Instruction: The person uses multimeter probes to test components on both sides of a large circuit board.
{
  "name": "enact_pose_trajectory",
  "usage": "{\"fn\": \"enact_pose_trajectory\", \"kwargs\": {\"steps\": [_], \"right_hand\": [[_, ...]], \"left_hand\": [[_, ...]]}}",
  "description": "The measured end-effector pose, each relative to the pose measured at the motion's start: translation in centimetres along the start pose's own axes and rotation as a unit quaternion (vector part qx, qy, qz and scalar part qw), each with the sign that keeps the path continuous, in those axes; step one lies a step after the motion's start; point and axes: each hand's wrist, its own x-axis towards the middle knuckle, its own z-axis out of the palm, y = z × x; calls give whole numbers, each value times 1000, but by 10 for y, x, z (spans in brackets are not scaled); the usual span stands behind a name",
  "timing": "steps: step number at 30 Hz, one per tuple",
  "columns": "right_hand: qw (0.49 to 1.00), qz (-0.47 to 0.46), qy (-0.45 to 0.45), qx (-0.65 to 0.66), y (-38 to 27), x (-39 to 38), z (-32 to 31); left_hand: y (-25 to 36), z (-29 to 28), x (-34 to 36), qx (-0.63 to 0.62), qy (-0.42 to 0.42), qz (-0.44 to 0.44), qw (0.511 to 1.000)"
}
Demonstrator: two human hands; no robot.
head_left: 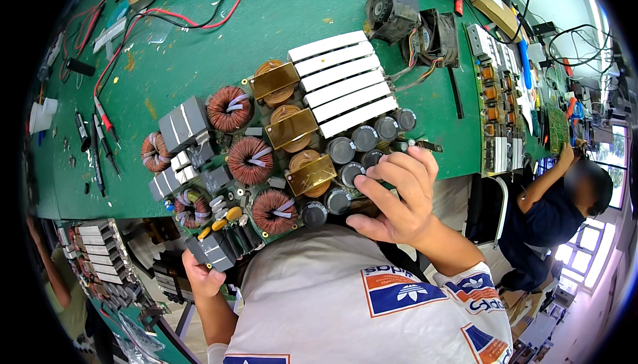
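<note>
A large power circuit board (269, 231) lies tilted at the near edge of the green bench, partly over my lap. It carries copper-wound toroid coils (250, 160), gold-coloured transformers (291, 130), white finned heat sinks (342, 78) and black round capacitors (341, 151). At its near left corner my left hand (203, 277) grips the edge, the thumb beside a dark grey block (212, 251). My right hand (399, 198) is over the near right corner, fingers apart and curved, fingertips at the small capacitors (401, 145). Nothing shows held in it.
Two cooling fans (392, 10) with wires stand behind the board. Test probes (98, 155) and red and black leads (199, 25) lie to the left. Another populated board (495, 105) is at right, and one (106, 261) at lower left. A co-worker (555, 211) sits at right.
</note>
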Motion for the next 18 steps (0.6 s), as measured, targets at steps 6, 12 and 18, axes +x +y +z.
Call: {"fn": "enact_pose_trajectory", "kwargs": {"steps": [6, 12, 18], "right_hand": [[994, 50, -100, 20, -13, 19, 1], [993, 37, -107, 18, -8, 23, -4], [984, 110, -133, -52, -2, 27, -24]], "left_hand": [[-13, -13, -6, 25, 39, -2, 999], [-24, -33, -12, 82, 9, -26, 996], [-24, -27, -9, 43, 38, -5, 998]]}}
